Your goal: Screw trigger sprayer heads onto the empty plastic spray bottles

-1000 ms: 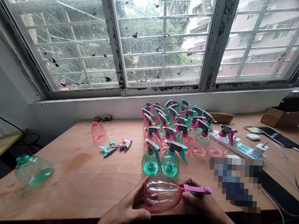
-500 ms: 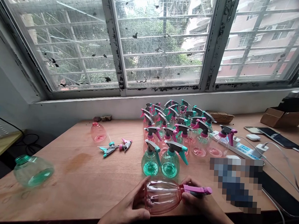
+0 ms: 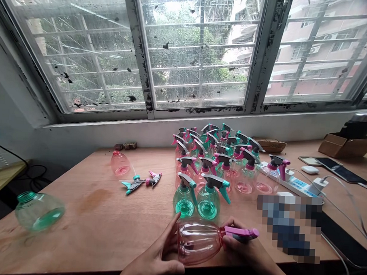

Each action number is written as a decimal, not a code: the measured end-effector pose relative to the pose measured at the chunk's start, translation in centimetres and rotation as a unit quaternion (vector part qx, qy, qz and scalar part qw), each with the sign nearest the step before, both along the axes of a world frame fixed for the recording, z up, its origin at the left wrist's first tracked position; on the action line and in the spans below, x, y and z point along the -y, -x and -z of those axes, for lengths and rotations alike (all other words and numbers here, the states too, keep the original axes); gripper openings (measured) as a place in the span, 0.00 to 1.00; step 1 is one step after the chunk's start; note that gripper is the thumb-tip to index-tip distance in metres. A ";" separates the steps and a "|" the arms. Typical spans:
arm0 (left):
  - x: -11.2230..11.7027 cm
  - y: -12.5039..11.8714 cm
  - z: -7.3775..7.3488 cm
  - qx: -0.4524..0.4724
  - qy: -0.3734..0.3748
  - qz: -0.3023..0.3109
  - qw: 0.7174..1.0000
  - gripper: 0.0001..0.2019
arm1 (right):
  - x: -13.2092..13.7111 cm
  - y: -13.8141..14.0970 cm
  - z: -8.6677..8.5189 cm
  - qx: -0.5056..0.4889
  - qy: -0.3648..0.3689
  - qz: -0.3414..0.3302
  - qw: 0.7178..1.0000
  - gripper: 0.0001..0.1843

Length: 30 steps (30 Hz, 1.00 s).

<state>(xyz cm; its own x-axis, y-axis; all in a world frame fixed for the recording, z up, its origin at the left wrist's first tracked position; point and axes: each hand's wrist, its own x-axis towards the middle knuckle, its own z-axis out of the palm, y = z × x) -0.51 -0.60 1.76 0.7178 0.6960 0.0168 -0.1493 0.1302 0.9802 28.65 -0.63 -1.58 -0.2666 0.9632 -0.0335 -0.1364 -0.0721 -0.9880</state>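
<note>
A pink spray bottle [image 3: 199, 240] lies on its side at the near edge of the wooden table [image 3: 101, 219]. My left hand [image 3: 158, 256] wraps round its base. My right hand [image 3: 242, 251] grips the neck, just under the pink trigger head [image 3: 240, 233]. Right behind the bottle stand two green spray bottles [image 3: 197, 197], and behind those a cluster of several pink and green ones [image 3: 219, 155].
A headless green bottle [image 3: 38, 211] lies at the far left, a headless pink one [image 3: 120, 164] further back. Two loose trigger heads [image 3: 140, 181] lie between them. At right are a power strip [image 3: 294, 182] with cables, phones [image 3: 342, 169] and a cardboard box [image 3: 344, 143].
The bottle stays between my hands and seems to have turned slightly about its axis. My left fingers have shifted a little on its base. Nothing else on the table has moved.
</note>
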 end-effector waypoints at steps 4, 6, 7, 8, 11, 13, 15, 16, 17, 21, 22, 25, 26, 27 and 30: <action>0.0 0.0 -0.1 0.006 0.012 0.001 1.000 0.46 | 0.0 0.0 0.1 -0.009 0.003 -0.007 1.000 0.22; -0.1 0.1 0.1 -0.002 0.002 0.000 1.000 0.47 | 0.0 -0.1 0.1 -0.021 0.001 -0.012 1.000 0.21; -0.2 0.2 0.2 -0.008 -0.003 0.001 1.000 0.49 | 0.0 -0.1 0.1 -0.026 0.000 -0.014 1.000 0.21; -0.2 0.3 0.3 -0.012 -0.006 0.003 1.000 0.50 | 0.0 -0.2 0.1 -0.031 -0.001 -0.017 0.999 0.21; -0.1 0.4 0.5 -0.022 -0.016 0.005 1.000 0.52 | 0.0 -0.2 0.0 -0.040 0.002 -0.023 0.999 0.20; -0.1 0.4 0.5 -0.023 -0.033 -0.003 0.999 0.51 | 0.0 -0.2 0.1 -0.037 0.003 -0.021 0.999 0.19; 0.0 0.4 0.3 -0.017 -0.047 -0.007 0.999 0.51 | -0.1 -0.1 0.2 -0.028 -0.004 -0.011 1.000 0.19; 0.0 0.3 0.2 -0.012 -0.045 -0.003 0.999 0.51 | -0.1 -0.1 0.2 -0.024 -0.009 -0.007 1.000 0.19; 0.0 0.3 0.0 -0.007 -0.036 0.004 0.999 0.50 | -0.1 -0.1 0.3 -0.022 -0.014 -0.004 1.000 0.19; 0.1 0.1 -0.3 -0.008 -0.006 0.007 1.000 0.47 | -0.2 -0.1 0.3 -0.025 -0.023 -0.013 0.999 0.18; 0.2 0.0 -0.3 -0.010 -0.008 -0.001 1.000 0.48 | -0.2 -0.1 0.4 -0.028 -0.024 -0.015 0.999 0.18; 0.4 -0.1 0.0 0.002 -0.016 -0.026 1.000 0.50 | -0.3 -0.1 0.4 -0.040 -0.020 -0.022 0.999 0.19; 0.5 -0.2 0.1 0.008 -0.019 -0.031 0.999 0.50 | -0.4 -0.1 0.5 -0.046 -0.018 -0.025 0.998 0.19; 0.5 -0.2 0.3 0.014 -0.023 -0.034 0.999 0.51 | -0.4 -0.1 0.5 -0.052 -0.017 -0.027 0.998 0.18; 0.3 -0.1 0.9 0.028 -0.037 -0.030 0.998 0.57 | -0.4 0.0 0.7 -0.058 -0.017 -0.026 0.998 0.18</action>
